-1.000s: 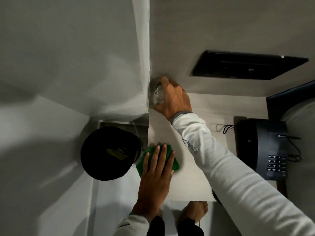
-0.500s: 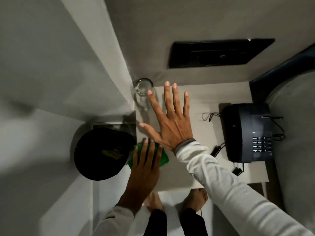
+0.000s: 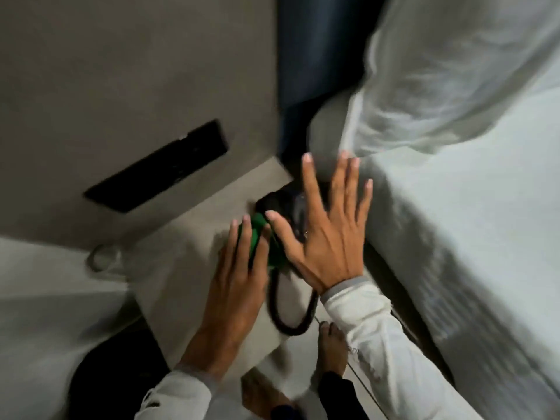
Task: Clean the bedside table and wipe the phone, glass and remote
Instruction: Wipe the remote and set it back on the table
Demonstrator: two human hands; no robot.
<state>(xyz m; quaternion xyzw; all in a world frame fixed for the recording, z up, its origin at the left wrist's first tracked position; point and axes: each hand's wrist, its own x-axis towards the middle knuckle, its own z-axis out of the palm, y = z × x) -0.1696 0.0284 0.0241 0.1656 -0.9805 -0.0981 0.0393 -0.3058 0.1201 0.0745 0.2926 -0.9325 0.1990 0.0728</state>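
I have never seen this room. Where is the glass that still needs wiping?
Start at the bedside table beside the bed. The glass stands at its far-left corner by the wall, clear of both hands. It is the only transparent round thing there.

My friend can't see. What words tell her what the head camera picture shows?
A person's left hand presses a green cloth flat on a pale bedside table while the open right hand hovers, fingers spread, over a black corded telephone. A clear drinking glass stands at the table's far left corner, and a white bed lies to the right.
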